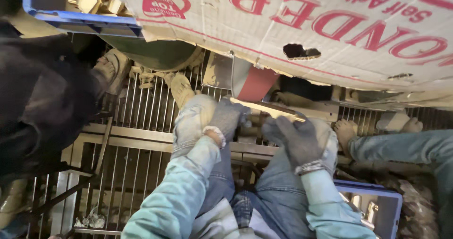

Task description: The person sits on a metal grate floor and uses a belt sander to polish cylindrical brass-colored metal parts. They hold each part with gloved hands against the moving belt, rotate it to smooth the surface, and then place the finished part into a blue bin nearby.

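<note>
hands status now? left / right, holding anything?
Left hand: gloved, closed on one end of a flat pale metal strip.
Right hand: gloved, closed on the other end of the same strip.

Tan cardboard box (pixel 330 26) overhead, red print.

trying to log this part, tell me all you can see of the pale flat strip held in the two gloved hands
The strip is a thin, flat, pale cream-yellow bar, which looks like metal. It lies nearly level, sloping slightly down to the right, above the person's knees. The left hand in a grey glove grips its left end, and the right hand, also gloved, holds its right end. Its middle shows bare between them. Behind it runs a metal grate, and a red-lined panel hangs just above.
</note>
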